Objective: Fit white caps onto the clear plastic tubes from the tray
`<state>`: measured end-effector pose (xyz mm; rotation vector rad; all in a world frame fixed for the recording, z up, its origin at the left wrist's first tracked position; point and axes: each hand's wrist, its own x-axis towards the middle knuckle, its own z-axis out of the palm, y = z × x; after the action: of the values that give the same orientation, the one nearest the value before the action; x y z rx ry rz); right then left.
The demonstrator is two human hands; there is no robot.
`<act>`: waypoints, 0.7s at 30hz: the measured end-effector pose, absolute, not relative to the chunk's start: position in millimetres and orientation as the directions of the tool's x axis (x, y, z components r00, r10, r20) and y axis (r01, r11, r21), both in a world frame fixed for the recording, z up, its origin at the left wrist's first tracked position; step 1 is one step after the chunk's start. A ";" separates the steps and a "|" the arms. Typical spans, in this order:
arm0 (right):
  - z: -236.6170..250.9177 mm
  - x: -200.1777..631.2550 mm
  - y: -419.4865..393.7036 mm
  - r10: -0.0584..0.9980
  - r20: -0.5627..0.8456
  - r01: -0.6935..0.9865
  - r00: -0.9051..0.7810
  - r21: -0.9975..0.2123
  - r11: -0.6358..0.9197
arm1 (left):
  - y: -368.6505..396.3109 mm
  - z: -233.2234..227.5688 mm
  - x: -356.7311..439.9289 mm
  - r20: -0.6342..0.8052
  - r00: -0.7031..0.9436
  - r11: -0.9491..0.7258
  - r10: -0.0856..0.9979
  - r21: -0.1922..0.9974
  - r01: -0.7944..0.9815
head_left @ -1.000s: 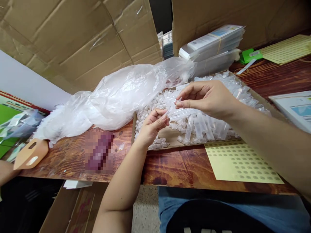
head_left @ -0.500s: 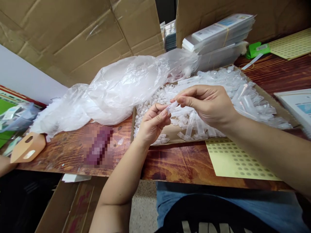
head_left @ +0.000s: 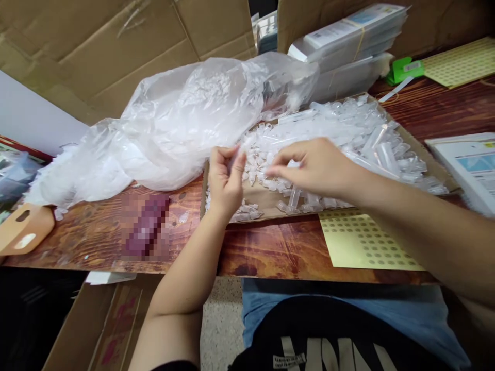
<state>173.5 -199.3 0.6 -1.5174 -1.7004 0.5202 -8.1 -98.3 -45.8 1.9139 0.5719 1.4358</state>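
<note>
My left hand [head_left: 225, 181] is raised over the left end of a flat cardboard tray [head_left: 262, 199], its fingers closed around a small clear plastic tube [head_left: 234, 156]. My right hand [head_left: 315, 167] is lowered palm down, with its fingertips on a heap of small clear caps [head_left: 258, 154] in the tray. Whether those fingertips pinch a cap is hidden. Many longer clear tubes [head_left: 363, 134] are piled across the right half of the tray.
A crumpled clear plastic bag [head_left: 181, 118] lies left of and behind the tray. A yellow dotted sticker sheet [head_left: 363, 242] lies at the table's front edge. Banded packets [head_left: 348, 36] and cardboard stand behind. A cardboard tag [head_left: 23, 232] is far left and papers [head_left: 467, 165] are far right.
The hands, which met over one tube, have parted. My left hand kept the tube and moved left and up; my right hand dropped to the caps. The view tilted downward.
</note>
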 end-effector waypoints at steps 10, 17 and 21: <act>-8.9 145.2 -205.0 0.953 -0.120 0.913 -0.277 -0.342 0.222 | -104.0 -40.2 -9.6 0.540 0.396 -0.599 0.743 0.800 0.031; 0.4 200.3 -198.5 0.856 0.516 0.701 -0.015 -0.605 0.377 | -103.6 -27.9 -6.8 0.285 0.552 -0.226 0.784 0.958 -0.175; 0.3 206.6 -196.6 0.666 0.733 0.679 -0.140 -0.419 0.603 | -110.9 -22.8 -5.7 0.225 0.647 -0.098 0.728 0.969 -0.226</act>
<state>206.6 -196.6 0.3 -1.0857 -1.8406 -0.0164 -5.7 -110.9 -22.8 1.4609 0.4463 0.8462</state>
